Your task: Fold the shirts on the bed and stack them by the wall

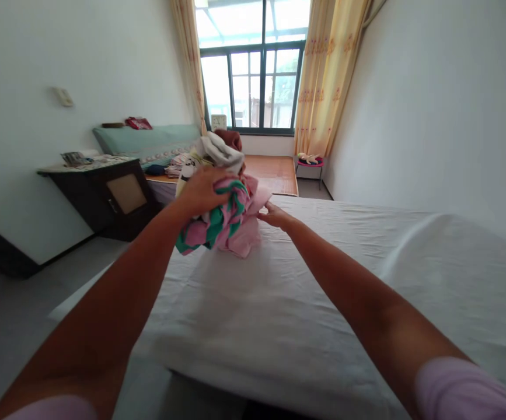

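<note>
My left hand is closed on a bundle of clothes, a pink and green patterned cloth wrapped round its fingers, lifted a little above the white bed sheet. More pieces, white and dark red, pile up behind the bundle. My right hand reaches to the right side of the bundle and pinches a pale pink piece at its edge; its fingertips are partly hidden by the cloth.
A dark cabinet with papers on top stands at the left by the wall. Behind it lies a second bed with a green headboard cushion and a bamboo mat. A small pink stool stands under yellow curtains by the window.
</note>
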Demonstrator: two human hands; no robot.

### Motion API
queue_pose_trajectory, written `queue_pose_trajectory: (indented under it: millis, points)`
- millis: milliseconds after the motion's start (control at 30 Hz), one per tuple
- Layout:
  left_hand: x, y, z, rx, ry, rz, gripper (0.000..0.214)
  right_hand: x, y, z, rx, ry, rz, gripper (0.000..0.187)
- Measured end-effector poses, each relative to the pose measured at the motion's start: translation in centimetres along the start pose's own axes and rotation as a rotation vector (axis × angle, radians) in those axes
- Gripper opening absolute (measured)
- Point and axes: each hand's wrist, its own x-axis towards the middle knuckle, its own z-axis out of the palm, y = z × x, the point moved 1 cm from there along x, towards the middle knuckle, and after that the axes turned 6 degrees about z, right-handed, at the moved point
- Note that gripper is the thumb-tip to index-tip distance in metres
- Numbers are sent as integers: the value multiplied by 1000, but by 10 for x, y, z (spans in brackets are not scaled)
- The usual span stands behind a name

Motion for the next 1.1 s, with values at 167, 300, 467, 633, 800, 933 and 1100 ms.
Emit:
queue_pose_trajectory:
  millis: [167, 300, 467, 633, 800, 933, 1100]
  points:
    - [-56, -31, 29, -169, -306, -23, 34, -40, 78, -46, -103, 104, 258, 27]
    - [-71, -55, 21, -155, 148, -231, 45, -66, 100, -72, 1, 120, 269, 18]
    - [-62, -52, 56, 76, -220, -191, 51, -81, 85, -68, 51, 93, 204, 14]
    - [-50, -47, 71, 509, -282, -244, 34, -103, 71, -61, -30, -11, 96, 17]
    - [-13, -34, 30, 539, -132, -256, 34, -129, 67, -75, -47, -51, 64, 17]
    - [16, 25, 47, 162, 23, -110, 37, -142, 67, -84, -12, -17, -15, 34]
    - [34, 108, 120, -496, -41, 41, 44, -155, 65, -109, -6, 233, -153, 97]
